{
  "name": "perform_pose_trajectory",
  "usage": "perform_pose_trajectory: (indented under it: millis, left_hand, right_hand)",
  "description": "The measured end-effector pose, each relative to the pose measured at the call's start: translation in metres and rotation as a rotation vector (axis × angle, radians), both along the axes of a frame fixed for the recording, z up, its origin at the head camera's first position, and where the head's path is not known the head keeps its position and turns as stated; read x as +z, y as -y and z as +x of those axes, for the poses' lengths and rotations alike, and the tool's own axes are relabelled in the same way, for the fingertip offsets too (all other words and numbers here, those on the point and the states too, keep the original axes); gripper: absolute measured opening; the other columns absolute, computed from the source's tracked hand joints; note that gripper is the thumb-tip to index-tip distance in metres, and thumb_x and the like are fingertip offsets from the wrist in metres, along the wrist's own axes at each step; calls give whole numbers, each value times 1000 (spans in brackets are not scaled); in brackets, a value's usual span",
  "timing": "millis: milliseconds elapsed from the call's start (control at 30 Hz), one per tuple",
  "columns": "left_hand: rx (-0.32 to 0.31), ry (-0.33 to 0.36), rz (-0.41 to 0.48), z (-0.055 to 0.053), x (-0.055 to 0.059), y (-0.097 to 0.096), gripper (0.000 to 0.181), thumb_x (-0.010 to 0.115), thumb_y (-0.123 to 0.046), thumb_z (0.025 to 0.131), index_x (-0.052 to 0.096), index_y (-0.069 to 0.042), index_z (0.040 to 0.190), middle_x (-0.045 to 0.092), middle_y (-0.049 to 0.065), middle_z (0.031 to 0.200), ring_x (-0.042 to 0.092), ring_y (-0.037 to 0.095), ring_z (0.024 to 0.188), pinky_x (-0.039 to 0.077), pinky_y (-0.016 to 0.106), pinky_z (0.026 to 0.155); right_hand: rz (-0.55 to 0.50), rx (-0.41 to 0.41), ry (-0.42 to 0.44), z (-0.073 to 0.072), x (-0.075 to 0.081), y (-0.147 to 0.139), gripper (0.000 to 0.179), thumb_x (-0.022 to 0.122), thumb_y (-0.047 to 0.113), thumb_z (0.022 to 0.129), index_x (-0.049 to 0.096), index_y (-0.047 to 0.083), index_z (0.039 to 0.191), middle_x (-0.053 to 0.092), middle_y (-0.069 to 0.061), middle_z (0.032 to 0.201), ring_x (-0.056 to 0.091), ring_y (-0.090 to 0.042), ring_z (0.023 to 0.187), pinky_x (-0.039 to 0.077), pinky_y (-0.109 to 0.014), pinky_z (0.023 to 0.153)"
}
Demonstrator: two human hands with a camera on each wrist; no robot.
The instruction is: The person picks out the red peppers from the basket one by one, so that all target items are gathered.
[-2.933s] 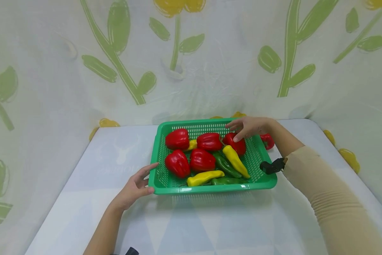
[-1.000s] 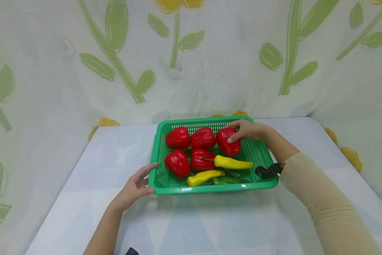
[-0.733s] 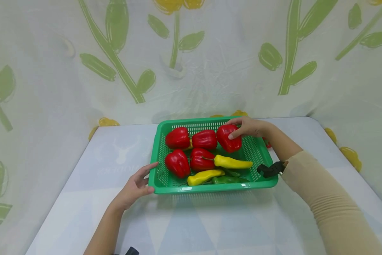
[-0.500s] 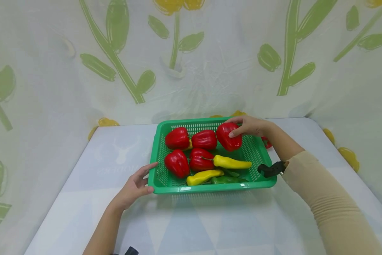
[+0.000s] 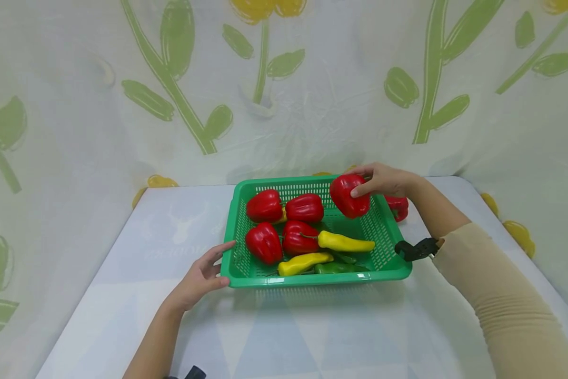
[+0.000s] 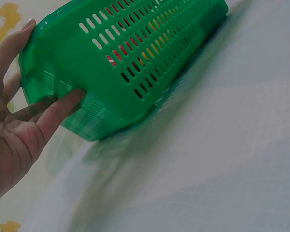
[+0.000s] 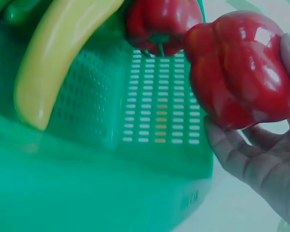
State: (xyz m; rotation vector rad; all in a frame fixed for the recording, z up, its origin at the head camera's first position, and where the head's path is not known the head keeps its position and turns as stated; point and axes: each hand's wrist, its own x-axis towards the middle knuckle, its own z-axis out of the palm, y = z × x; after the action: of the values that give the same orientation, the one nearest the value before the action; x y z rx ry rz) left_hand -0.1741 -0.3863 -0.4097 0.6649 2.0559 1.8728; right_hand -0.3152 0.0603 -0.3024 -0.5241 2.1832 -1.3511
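Note:
My right hand (image 5: 385, 180) holds a red bell pepper (image 5: 350, 196) above the back right of the green basket (image 5: 312, 281). In the right wrist view the bell pepper (image 7: 241, 70) sits between thumb and fingers, over the basket's rim. At the basket's left side, my left hand (image 5: 196, 284) rests its spread fingertips on the rim and front corner. The left wrist view has those fingers (image 6: 63, 108) against the basket's outer wall. Several red bell peppers, among them one at front left (image 5: 263, 243), lie inside with a long yellow pepper (image 5: 345, 241), another yellow pepper (image 5: 305, 263) and a green pepper (image 5: 340, 268).
Outside the basket, by its right rim, lies another red bell pepper (image 5: 397, 208). The white patterned table (image 5: 274, 337) backs onto a curtain (image 5: 321, 126) printed with leaves and flowers.
My right hand has taken hold of the red bell pepper and raised it up and rightward. The upper yellow pepper has swung from slanting to nearly level. My left hand has stayed put.

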Motion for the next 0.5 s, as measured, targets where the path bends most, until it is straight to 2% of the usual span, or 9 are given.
perform_pose_trajectory:
  millis: [233, 500]
  left_hand:
    - [1, 3, -4, 0, -1, 1, 71, 67, -9, 86, 29, -4, 146, 20, 25, 150, 51, 26, 120, 53, 30, 85]
    - [-10, 4, 6, -1, -1, 1, 71, 67, -8, 86, 29, -5, 146, 19, 24, 151, 53, 15, 118, 53, 30, 86]
  right_hand:
    - [24, -52, -37, 1, 8, -11, 57, 70, 9, 83, 47, 2, 134, 54, -15, 123, 51, -30, 111, 54, -43, 84]
    - [42, -55, -75, 4, 10, -28, 58, 71, 9, 82, 46, 3, 134, 55, -13, 123, 51, -29, 111, 54, -42, 85]
